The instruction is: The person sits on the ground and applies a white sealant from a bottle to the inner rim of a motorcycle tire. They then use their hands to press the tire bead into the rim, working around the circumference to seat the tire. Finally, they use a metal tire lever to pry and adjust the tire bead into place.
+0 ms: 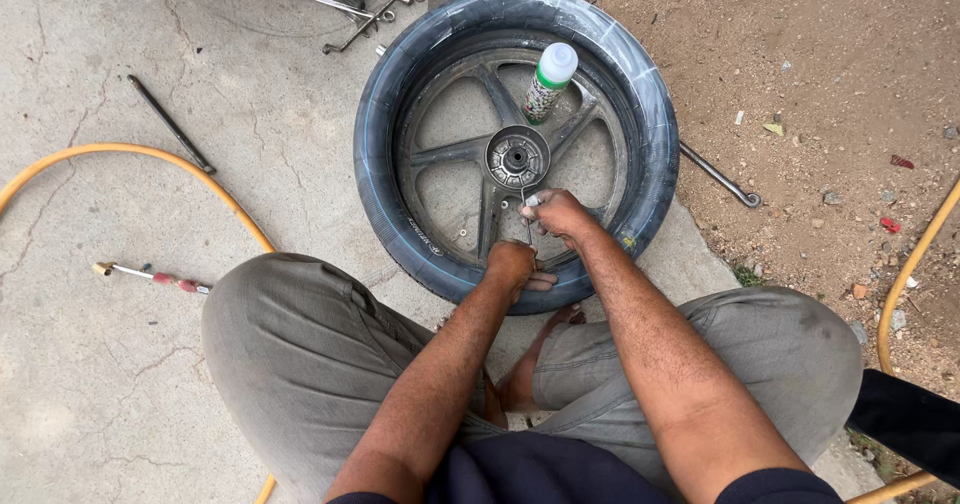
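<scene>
Cracked concrete ground (90, 404) carries the wheel (515, 144) right under the fingers (540, 282); yellow hose (150, 156) lies well left of them, spanners (350, 9) beyond.

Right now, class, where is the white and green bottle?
In the head view, the bottle lies tilted on the wheel's spokes, just above and right of the hub, beyond both hands.

Grey-khaki trousers (300, 354), dark navy short-sleeved shirt (540, 474), bare forearms.
</scene>
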